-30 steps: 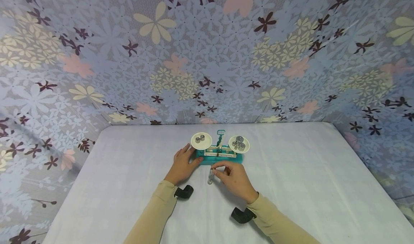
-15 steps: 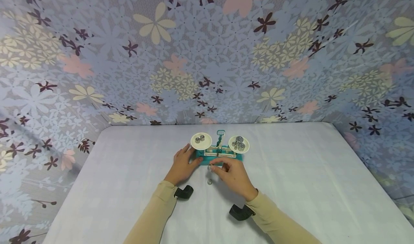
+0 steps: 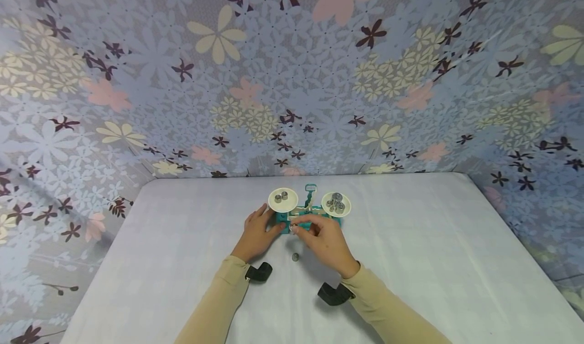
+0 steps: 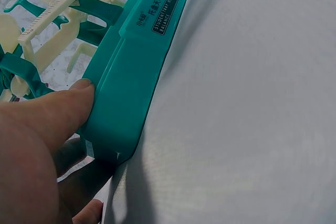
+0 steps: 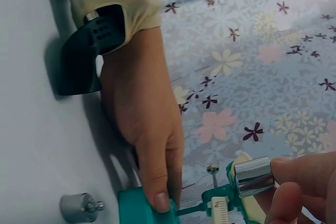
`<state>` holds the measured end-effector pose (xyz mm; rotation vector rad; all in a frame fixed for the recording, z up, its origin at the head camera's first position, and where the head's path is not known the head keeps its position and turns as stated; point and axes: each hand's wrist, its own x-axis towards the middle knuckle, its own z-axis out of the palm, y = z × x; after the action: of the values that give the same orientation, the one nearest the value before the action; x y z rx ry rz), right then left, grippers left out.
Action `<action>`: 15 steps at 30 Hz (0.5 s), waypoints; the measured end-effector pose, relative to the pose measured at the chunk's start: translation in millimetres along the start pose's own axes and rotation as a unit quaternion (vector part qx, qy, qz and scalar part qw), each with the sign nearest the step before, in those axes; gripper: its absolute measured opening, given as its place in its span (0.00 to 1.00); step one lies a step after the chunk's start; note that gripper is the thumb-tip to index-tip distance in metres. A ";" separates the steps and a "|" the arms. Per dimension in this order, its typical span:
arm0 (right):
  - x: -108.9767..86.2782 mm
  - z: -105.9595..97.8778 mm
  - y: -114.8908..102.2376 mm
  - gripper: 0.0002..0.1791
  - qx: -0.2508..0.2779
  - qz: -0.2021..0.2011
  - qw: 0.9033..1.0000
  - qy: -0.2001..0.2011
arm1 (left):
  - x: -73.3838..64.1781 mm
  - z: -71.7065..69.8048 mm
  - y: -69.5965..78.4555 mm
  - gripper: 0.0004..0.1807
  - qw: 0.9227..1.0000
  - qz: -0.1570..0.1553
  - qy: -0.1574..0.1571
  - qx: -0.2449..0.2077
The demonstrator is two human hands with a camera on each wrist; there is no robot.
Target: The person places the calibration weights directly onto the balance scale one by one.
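Note:
A teal tray balance [image 4: 136, 77] stands on the table. My left hand [image 3: 257, 232] holds the left end of its base, thumb on the near face and fingers behind and below in the left wrist view. Between the thumb and fingertips of my right hand [image 3: 329, 246] is a shiny cylindrical weight [image 5: 254, 177], held up in front of the balance's left part. A second weight with a knob [image 5: 77, 208] stands on the table, nearer to me. Two weights [image 3: 281, 197] sit in the left white pan [image 3: 283, 208]; several weights [image 3: 337, 198] crowd the right pan [image 3: 348, 205].
A white cloth [image 3: 424, 253] covers the table. Flower-patterned fabric [image 3: 292, 80] rises behind it and along both sides. Black wrist cameras [image 3: 259, 272] are strapped to both forearms.
My right hand has lifted the weight from just above the one on the table and carried it leftward and away from me, towards the balance. My left hand has stayed put.

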<state>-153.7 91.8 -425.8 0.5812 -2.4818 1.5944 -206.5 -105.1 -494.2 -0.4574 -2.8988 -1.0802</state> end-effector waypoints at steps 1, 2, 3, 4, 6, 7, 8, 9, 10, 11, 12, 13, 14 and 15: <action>0.9 0.0 -0.7 0.10 0.003 -0.001 1.000 0.001 | -0.1 0.1 -0.1 0.36 1.000 0.001 0.001 -0.001; 1.6 -0.1 -1.3 0.09 0.006 -0.001 1.000 0.003 | -0.2 0.1 -0.2 0.36 1.000 0.002 0.001 -0.002; 2.4 -0.1 -1.6 0.09 0.008 -0.002 1.000 0.004 | -0.3 0.2 -0.1 0.36 1.000 0.002 0.001 -0.003; 2.9 -0.2 -2.3 0.09 0.010 -0.003 1.000 0.006 | -0.4 0.2 -0.1 0.36 1.000 0.002 0.000 -0.002; 4.1 0.0 -2.7 0.08 0.013 -0.006 1.000 0.008 | -0.6 0.3 0.1 0.36 1.000 0.002 0.000 -0.004; 4.7 0.2 -2.7 0.08 0.013 -0.006 1.000 0.009 | -0.7 0.3 0.2 0.36 1.000 0.002 0.000 -0.005; 5.2 0.3 -3.2 0.08 0.015 -0.007 1.000 0.011 | -0.8 0.3 0.3 0.36 1.000 0.002 -0.001 -0.005; 5.7 0.5 -3.4 0.07 0.016 -0.008 1.000 0.012 | -0.9 0.3 0.4 0.36 1.000 0.001 -0.002 -0.005; 6.3 0.8 -3.8 0.07 0.015 -0.010 1.000 0.014 | -0.9 0.3 0.5 0.36 1.000 0.001 -0.003 -0.005; 7.1 1.1 -4.2 0.07 0.015 -0.012 1.000 0.016 | -1.0 0.1 0.6 0.36 1.000 0.001 -0.002 -0.005; 7.7 1.5 -4.8 0.07 0.015 -0.012 1.000 0.017 | -1.0 0.1 0.7 0.36 1.000 -0.001 -0.003 -0.004; 8.4 2.0 -5.5 0.07 0.014 -0.012 1.000 0.019 | -1.0 -0.1 0.9 0.36 1.000 -0.001 -0.003 -0.004; 9.1 2.4 -6.2 0.07 0.015 -0.014 1.000 0.021 | -1.0 -0.3 1.1 0.36 1.000 -0.002 -0.003 -0.004; 10.1 3.1 -6.8 0.07 0.016 -0.014 1.000 0.021 | -1.0 -0.5 1.3 0.36 1.000 -0.002 -0.003 -0.005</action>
<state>-160.0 84.0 -418.2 0.5781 -2.4108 1.6220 -205.2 -104.7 -493.1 -0.4567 -2.9013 -1.0958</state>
